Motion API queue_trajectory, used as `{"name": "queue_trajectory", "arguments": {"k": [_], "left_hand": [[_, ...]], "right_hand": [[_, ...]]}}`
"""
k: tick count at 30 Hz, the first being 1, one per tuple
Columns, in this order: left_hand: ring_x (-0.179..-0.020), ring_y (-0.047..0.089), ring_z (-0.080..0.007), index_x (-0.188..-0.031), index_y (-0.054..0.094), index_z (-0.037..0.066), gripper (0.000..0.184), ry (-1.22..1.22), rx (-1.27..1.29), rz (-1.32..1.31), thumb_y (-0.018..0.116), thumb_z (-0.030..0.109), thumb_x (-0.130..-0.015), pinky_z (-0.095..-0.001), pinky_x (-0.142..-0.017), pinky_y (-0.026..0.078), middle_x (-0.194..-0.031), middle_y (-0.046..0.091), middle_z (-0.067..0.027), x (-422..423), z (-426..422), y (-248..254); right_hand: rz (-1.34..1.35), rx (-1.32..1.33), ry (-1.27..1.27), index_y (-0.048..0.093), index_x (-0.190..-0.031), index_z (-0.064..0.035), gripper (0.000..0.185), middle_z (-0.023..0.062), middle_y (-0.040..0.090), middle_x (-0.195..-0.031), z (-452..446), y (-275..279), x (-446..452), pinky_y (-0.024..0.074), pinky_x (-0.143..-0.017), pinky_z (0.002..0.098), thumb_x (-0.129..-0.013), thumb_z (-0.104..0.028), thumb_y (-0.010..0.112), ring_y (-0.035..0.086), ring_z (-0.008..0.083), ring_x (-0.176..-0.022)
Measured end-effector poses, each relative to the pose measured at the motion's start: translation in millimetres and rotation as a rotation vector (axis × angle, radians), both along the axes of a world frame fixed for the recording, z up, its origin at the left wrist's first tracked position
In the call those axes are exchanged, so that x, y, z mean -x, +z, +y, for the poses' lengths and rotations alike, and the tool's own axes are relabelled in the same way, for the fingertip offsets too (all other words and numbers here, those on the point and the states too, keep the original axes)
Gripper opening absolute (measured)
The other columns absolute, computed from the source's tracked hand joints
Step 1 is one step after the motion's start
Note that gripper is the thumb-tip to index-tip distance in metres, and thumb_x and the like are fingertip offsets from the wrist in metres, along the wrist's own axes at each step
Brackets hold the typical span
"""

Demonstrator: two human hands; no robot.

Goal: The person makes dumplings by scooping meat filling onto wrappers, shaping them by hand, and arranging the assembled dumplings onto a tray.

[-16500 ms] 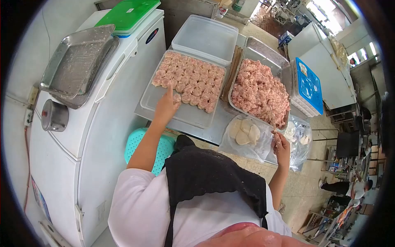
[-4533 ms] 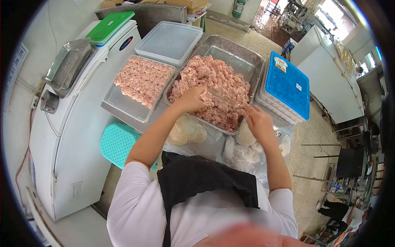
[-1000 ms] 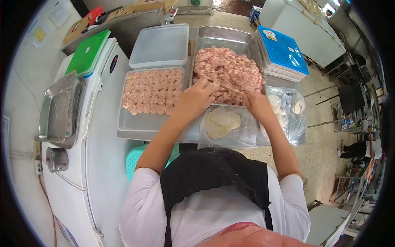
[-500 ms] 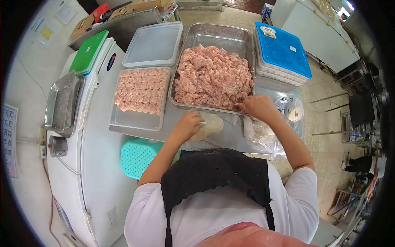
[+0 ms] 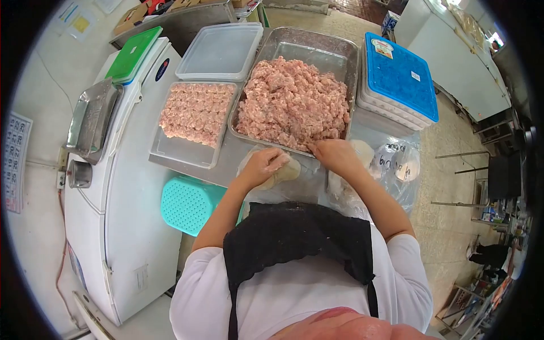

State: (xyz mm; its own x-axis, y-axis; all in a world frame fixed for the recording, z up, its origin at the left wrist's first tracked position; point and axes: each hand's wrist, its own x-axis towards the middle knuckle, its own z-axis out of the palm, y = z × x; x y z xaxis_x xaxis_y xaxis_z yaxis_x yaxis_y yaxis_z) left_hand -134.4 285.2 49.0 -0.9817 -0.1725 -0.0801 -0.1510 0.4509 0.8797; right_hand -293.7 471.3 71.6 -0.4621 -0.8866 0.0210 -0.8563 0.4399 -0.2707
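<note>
Dough (image 5: 289,171) wants gentleness: my left grip (image 5: 265,165) curls over it, right grip (image 5: 335,156) at the pan (image 5: 323,50); pinching, I can't tell.

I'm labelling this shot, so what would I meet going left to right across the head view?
Wall calendar, small metal pot, green lid, shallow tray with rows of meat portions, left hand, right hand, blue lid.

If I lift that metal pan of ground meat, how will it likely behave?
The metal pan will probably feel heavy, given the big mound of ground meat inside. The near end may dip first, since the meat sits mostly there and the far end shows bare metal. Its metal walls suggest little flex.
</note>
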Motion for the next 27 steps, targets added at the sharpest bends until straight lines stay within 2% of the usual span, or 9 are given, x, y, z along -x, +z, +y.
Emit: {"name": "queue_trajectory", "arguments": {"k": [5,8,11,15,18,21,23,26,27], "left_hand": [[-0.087,0.063,-0.0309,-0.103,0.063,0.003,0.024,0.005,0.058,0.084,0.059,0.022,-0.089,-0.0376,-0.076,0.048,-0.093,0.065,-0.0150,3,-5,-2],[-0.095,0.063,-0.0296,-0.112,0.062,0.002,0.029,-0.097,0.000,0.084,0.057,0.022,-0.090,-0.0355,-0.084,0.048,-0.102,0.066,-0.0154,6,-11,-9],[-0.101,0.063,-0.0265,-0.118,0.060,-0.001,0.035,-0.156,-0.063,0.074,0.056,0.022,-0.092,-0.0342,-0.087,0.048,-0.109,0.066,-0.0148,6,-17,-31],[-0.107,0.061,-0.0245,-0.119,0.058,-0.005,0.037,-0.132,-0.350,-0.022,0.054,0.023,-0.095,-0.0324,-0.093,0.046,-0.118,0.064,-0.0123,13,-25,-30],[-0.110,0.058,-0.0247,-0.122,0.056,-0.004,0.038,-0.087,-0.408,-0.017,0.054,0.023,-0.096,-0.0332,-0.095,0.044,-0.120,0.061,-0.0117,28,-33,-25],[-0.102,0.057,-0.0201,-0.116,0.056,-0.004,0.036,0.287,-1.143,0.115,0.052,0.026,-0.097,-0.0342,-0.091,0.046,-0.110,0.061,-0.0104,64,-22,-2],[-0.104,0.057,-0.0225,-0.116,0.053,-0.002,0.036,0.279,-1.476,0.229,0.046,0.029,-0.099,-0.0379,-0.092,0.046,-0.110,0.059,-0.0122,91,-25,28],[-0.102,0.058,-0.0243,-0.112,0.051,0.001,0.037,-0.020,-1.804,0.423,0.036,0.034,-0.102,-0.0402,-0.094,0.047,-0.105,0.059,-0.0119,115,-43,51],[-0.097,0.056,-0.0222,-0.107,0.053,0.001,0.042,0.001,-1.762,0.430,0.034,0.038,-0.102,-0.0384,-0.090,0.047,-0.098,0.057,-0.0108,116,-48,55]], "right_hand": [[-0.059,0.079,0.015,0.065,-0.074,-0.0078,0.036,0.0156,0.064,-0.068,21,0,33,0.0495,-0.061,0.0466,-0.094,-0.034,0.051,0.063,0.0348,-0.067],[0.054,-0.062,-0.001,0.064,-0.076,-0.0041,0.037,0.0179,0.064,-0.071,14,25,30,0.0487,-0.062,0.0482,-0.094,-0.034,0.052,0.062,0.0379,-0.069],[-0.048,-0.108,-0.060,0.063,-0.076,-0.0024,0.036,0.0197,0.064,-0.075,13,19,2,0.0494,-0.067,0.0479,-0.092,-0.032,0.052,0.063,0.0381,-0.073],[-0.346,0.073,-0.149,0.068,-0.088,-0.0030,0.032,0.0195,0.065,-0.076,26,7,1,0.0491,-0.065,0.0431,-0.094,-0.032,0.054,0.064,0.0333,-0.070],[-0.570,0.264,-0.328,0.069,-0.101,-0.0038,0.031,0.0175,0.067,-0.078,19,17,-2,0.0485,-0.065,0.0384,-0.095,-0.031,0.056,0.064,0.0288,-0.070],[-0.637,0.428,-0.481,0.067,-0.107,-0.0030,0.032,0.0146,0.068,-0.082,3,29,3,0.0484,-0.069,0.0346,-0.095,-0.031,0.056,0.064,0.0261,-0.074],[-0.704,0.526,-0.546,0.067,-0.107,-0.0022,0.033,0.0129,0.069,-0.086,-11,34,8,0.0491,-0.072,0.0336,-0.095,-0.031,0.057,0.065,0.0250,-0.077],[-0.347,0.546,-0.408,0.066,-0.110,-0.0029,0.032,0.0155,0.069,-0.092,-36,13,5,0.0498,-0.075,0.0346,-0.093,-0.029,0.059,0.065,0.0280,-0.080],[-0.298,0.504,-0.388,0.066,-0.109,-0.0034,0.030,0.0164,0.068,-0.093,-37,19,1,0.0502,-0.075,0.0358,-0.093,-0.028,0.059,0.065,0.0297,-0.081]]}}
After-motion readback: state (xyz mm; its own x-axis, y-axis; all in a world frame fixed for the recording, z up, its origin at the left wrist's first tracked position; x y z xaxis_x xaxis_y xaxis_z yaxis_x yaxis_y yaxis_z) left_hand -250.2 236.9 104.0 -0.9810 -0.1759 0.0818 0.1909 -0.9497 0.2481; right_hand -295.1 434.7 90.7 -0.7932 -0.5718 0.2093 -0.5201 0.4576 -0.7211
